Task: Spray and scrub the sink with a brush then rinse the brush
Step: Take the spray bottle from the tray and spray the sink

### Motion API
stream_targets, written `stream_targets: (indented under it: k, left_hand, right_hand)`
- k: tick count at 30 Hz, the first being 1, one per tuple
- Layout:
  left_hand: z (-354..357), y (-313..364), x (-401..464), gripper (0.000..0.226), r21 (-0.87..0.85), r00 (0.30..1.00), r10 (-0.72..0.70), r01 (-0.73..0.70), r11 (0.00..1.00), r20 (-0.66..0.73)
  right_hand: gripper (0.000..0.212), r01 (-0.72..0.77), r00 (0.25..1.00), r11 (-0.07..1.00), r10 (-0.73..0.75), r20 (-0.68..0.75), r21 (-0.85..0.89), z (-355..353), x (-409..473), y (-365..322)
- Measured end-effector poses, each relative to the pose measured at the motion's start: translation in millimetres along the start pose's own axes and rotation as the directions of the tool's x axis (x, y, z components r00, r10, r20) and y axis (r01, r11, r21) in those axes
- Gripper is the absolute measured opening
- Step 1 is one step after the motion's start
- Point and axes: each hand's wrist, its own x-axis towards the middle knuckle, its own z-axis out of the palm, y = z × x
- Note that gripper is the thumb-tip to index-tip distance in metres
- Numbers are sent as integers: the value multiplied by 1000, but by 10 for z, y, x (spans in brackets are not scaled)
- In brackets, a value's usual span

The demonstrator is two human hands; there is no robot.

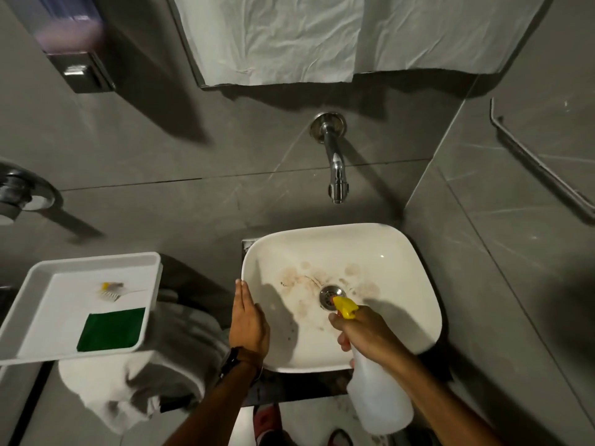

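A white square sink (396, 252) stands at the lower middle, its bowl marked with brownish stains around the metal drain (327, 294). My right hand (363, 329) grips a clear spray bottle (380, 397) with a yellow nozzle (345, 307) that points into the bowl near the drain. My left hand (248, 320) rests flat on the sink's left rim, fingers together, holding nothing. A small brush (110, 291) with a yellow part lies in a white tray (38, 278) at the left, blurred.
A chrome tap (335, 165) juts from the grey tiled wall above the sink. A green pad (111, 329) lies in the tray. Below the tray are rolled white and grey towels (135, 381). A soap dispenser (74, 43) hangs upper left, a metal rail (541, 162) on the right wall.
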Motion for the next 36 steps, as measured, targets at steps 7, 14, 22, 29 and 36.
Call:
stream_targets:
  k: [7,14,22,29,36]
  left_hand:
    - [-16,34,-11,61,-16,1000,0,0,1000,-9]
    - [-17,40,-20,62,-40,999,15,-16,999,-29]
    - [9,7,-4,63,-50,1000,11,-12,999,-22]
    - [6,3,-14,64,-62,999,27,-28,998,-19]
    - [6,21,-17,65,-35,1000,21,-21,999,-6]
  right_hand:
    - [24,4,1000,992,-4,-1,130,106,241,-299]
    - [41,31,997,996,-26,-67,81,-43,516,-527]
    - [26,52,988,988,-30,-151,144,-539,569,-390]
    - [25,6,966,980,45,-255,197,-896,480,34]
    - [23,-28,975,980,70,-212,196,-973,316,293]
